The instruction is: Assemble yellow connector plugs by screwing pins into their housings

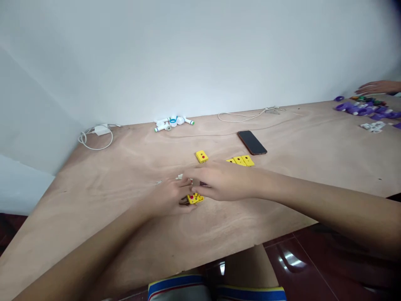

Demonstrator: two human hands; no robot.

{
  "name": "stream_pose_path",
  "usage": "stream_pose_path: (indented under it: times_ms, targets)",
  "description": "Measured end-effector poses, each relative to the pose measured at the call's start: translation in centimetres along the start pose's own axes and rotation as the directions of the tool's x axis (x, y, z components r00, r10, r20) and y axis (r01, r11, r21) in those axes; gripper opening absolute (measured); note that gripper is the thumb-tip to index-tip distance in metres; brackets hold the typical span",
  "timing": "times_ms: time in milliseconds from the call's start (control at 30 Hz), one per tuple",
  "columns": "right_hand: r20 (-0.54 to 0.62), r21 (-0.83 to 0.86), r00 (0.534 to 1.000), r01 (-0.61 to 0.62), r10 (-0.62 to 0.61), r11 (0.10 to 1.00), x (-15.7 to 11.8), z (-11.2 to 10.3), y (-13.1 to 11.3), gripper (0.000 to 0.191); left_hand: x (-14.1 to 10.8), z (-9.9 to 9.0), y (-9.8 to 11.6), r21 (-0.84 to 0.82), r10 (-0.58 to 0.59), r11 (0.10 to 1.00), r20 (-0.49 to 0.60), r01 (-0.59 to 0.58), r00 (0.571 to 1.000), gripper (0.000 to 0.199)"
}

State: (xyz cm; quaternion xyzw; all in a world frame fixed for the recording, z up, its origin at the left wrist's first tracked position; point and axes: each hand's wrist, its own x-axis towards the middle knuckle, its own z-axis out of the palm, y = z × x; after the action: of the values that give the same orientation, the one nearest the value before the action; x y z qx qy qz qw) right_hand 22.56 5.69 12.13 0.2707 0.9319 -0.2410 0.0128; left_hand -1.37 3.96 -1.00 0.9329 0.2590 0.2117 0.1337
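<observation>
Left hand [167, 196]: half-curled, hold unclear (fingers hide it)
Right hand [224, 182]: partly closed just above the left, hold unclear
Yellow block [194, 199]: on the worktop [103, 200], just beside the left hand

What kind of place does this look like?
Probably a makeshift assembly workspace: an unfinished plywood table holding small yellow plastic blocks and, further along, a scatter of purple plastic rings.

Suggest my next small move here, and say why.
Probably move the yellow block from between the left hand and right hand over to the row of yellow blocks: both hands are at that block, and the row lies just beyond them on the plywood table.
</observation>
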Motion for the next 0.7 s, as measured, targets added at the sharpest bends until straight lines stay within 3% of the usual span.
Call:
stream_pose_path:
  times_ms: [300,467,567,700]
  targets:
    - [0.007,-0.059,0.999,-0.033,0.033,0.998,-0.2,0.3,0.4,0.024,-0.9,0.1,1.6,0.184,0.039,0.983,-0.139,-0.013,0.990,0.022]
    - [-0.015,-0.062,1.000,0.007,-0.008,0.998,-0.3,0.5,0.1,0.024,-1.0,-0.1,2.0,0.176,0.019,0.984,-0.160,0.010,0.987,0.018]
    - [-0.023,-0.028,1.000,-0.002,0.001,1.000,-0.2,0.5,0.2,0.025,-1.1,-0.3,2.1,0.177,-0.014,0.984,-0.114,0.034,0.993,0.020]
    - [-0.047,0.030,0.998,0.043,-0.041,0.999,-0.2,0.3,0.2,0.047,-1.2,-0.3,2.0,0.150,-0.030,0.988,-0.077,0.041,0.997,0.024]
